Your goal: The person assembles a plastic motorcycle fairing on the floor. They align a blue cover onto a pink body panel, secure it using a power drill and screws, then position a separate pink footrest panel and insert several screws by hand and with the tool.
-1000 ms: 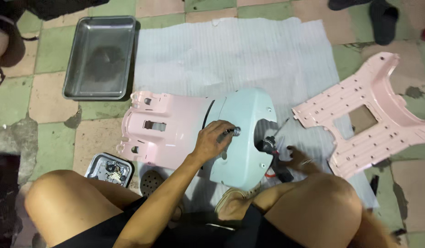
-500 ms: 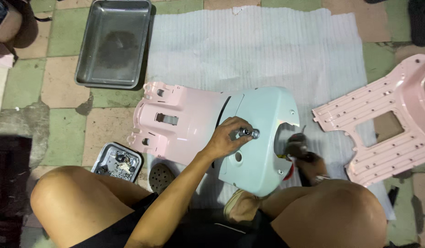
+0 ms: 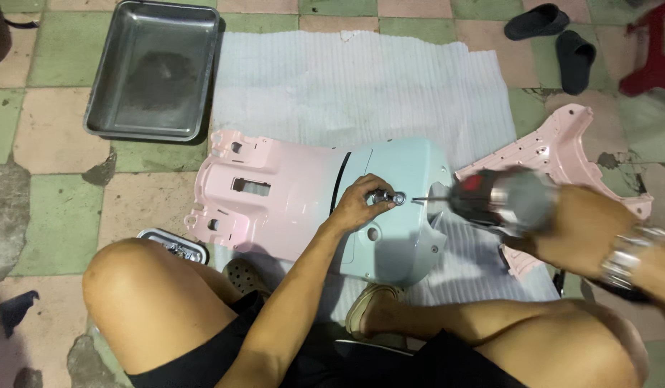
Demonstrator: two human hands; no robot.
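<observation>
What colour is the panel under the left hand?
Pale blue panel, joined to a pink one; head view.

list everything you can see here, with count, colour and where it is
metal tray: 1, grey, top left on the floor
foam sheet: 1, white, spread on the tiled floor
light blue panel: 1, centre, joined to the pink one
pink panel: 1, left of the blue one
pink footboard panel: 1, right, on the sheet's edge
small parts tin: 1, silver, beside the left knee
sandals: 2, black, top right
red stool: 1, top right corner
power drill: 1, red and grey, blurred
wristwatch: 1, silver, right wrist
left hand: holds small metal fasteners
right hand: grips the drill
</observation>
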